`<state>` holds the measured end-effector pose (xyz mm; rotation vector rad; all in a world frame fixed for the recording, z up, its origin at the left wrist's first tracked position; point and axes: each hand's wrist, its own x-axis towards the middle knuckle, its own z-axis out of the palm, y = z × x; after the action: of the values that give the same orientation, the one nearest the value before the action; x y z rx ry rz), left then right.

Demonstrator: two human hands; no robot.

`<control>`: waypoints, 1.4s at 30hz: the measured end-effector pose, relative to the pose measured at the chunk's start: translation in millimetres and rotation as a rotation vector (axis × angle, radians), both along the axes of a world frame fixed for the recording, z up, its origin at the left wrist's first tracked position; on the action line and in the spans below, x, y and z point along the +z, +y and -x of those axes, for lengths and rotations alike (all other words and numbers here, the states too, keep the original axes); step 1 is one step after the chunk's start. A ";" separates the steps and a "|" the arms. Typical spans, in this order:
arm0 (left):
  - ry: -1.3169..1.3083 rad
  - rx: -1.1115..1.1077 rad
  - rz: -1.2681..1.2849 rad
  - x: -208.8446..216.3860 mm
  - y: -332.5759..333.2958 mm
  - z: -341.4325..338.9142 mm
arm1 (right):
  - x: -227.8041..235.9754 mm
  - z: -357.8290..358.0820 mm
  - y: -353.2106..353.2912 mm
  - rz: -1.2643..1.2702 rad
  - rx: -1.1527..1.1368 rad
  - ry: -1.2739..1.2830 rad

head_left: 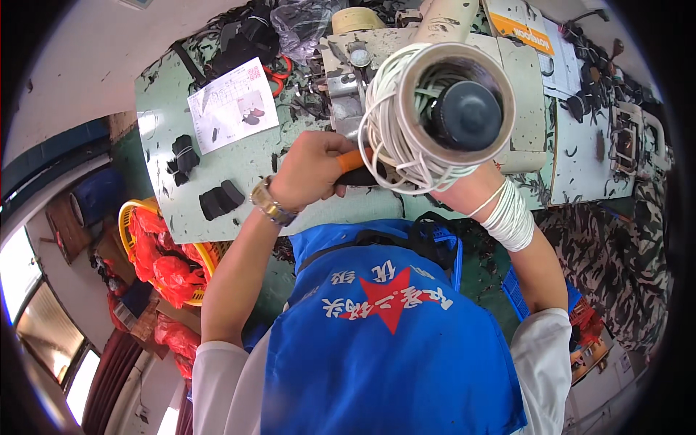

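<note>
My left hand point(308, 170), with a gold-coloured watch point(272, 201) at the wrist, is at the front of a cream sewing machine point(525, 109). Its fingers are closed on a small dark fabric piece point(362, 175), and an orange wrap point(353, 161) appears to cover one finger. Of my right hand point(464, 194), only the part near the wrist shows. Its fingers are hidden behind the round metal cup point(500, 138) and the loops of white cord point(391, 119) hung around it. Several turns of white cord point(507, 220) circle my right forearm. A black round cap point(470, 116) sits inside the cup.
On the pale green table point(163, 109) lie a printed sheet point(235, 109), red-handled scissors point(279, 76), stacked dark pieces point(221, 201) and black scraps. A notebook point(518, 29) lies at the back right. Below left stands a yellow basket point(127, 228) of red bags. A blue crate point(515, 293) is at lower right.
</note>
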<state>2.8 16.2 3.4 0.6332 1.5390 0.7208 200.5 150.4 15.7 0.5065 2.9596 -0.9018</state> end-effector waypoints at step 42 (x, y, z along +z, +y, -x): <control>-0.186 0.062 -0.054 -31.4 -14.9 -7.5 | -4.1 -2.8 7.0 0.107 -0.020 0.025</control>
<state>10.4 1.4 -28.0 0.5442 1.3758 0.8478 203.3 157.4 11.6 0.5253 2.9128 -1.0690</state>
